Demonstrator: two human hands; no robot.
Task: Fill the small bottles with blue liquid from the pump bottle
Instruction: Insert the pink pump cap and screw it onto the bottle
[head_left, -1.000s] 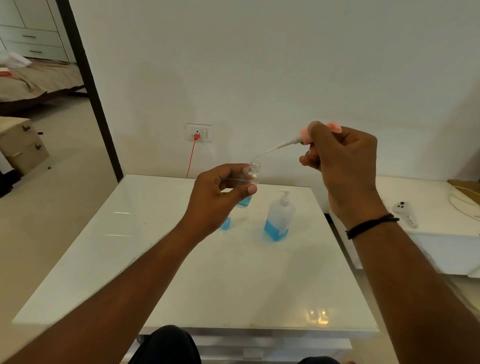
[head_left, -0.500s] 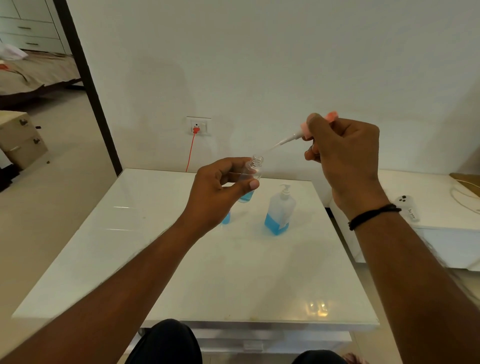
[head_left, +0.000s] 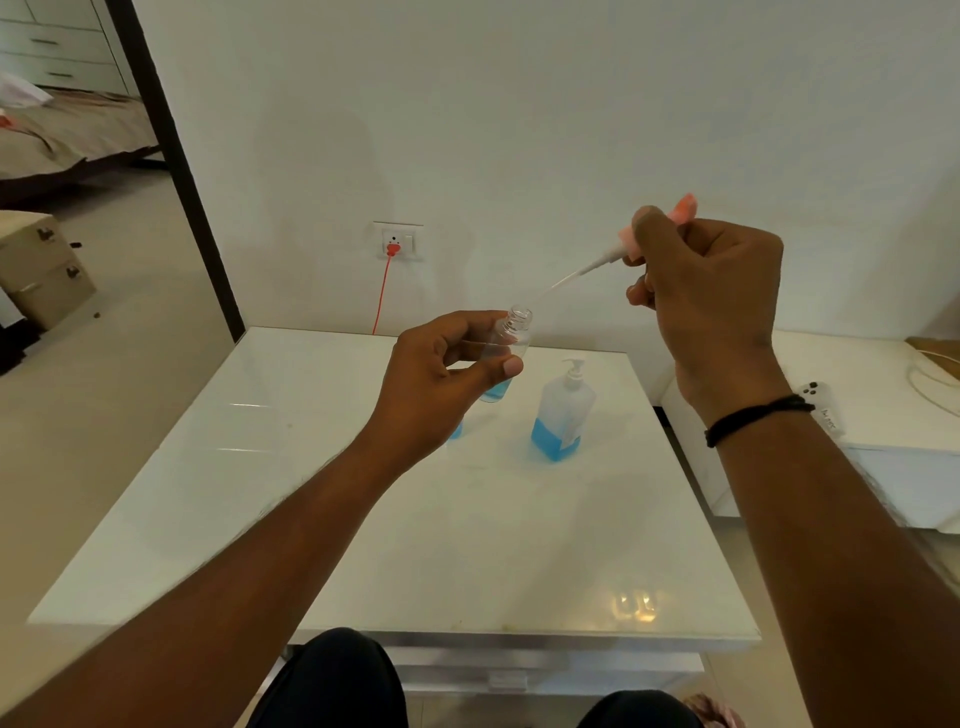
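My left hand (head_left: 441, 384) grips a small clear bottle (head_left: 511, 340) in the air above the table, neck open and tilted to the right; a little blue liquid shows at its bottom. My right hand (head_left: 701, 306) pinches a pink spray cap (head_left: 680, 213) with a thin white dip tube (head_left: 571, 275); the tube's tip hangs just up and right of the bottle's mouth, outside it. The pump bottle (head_left: 563, 413), about a third full of blue liquid, stands on the white table (head_left: 311, 519). Another small bottle with blue liquid (head_left: 456, 430) peeks out behind my left hand.
A white side unit (head_left: 883, 447) to the right carries a white remote (head_left: 823, 408) and a cable. A wall socket (head_left: 397, 241) with a red cord sits behind the table. A doorway opens at the left. My knees are at the table's near edge.
My right hand has drawn the cap up and to the right, pulling the tube's tip out of the bottle's mouth. The left hand has held the bottle nearly still.
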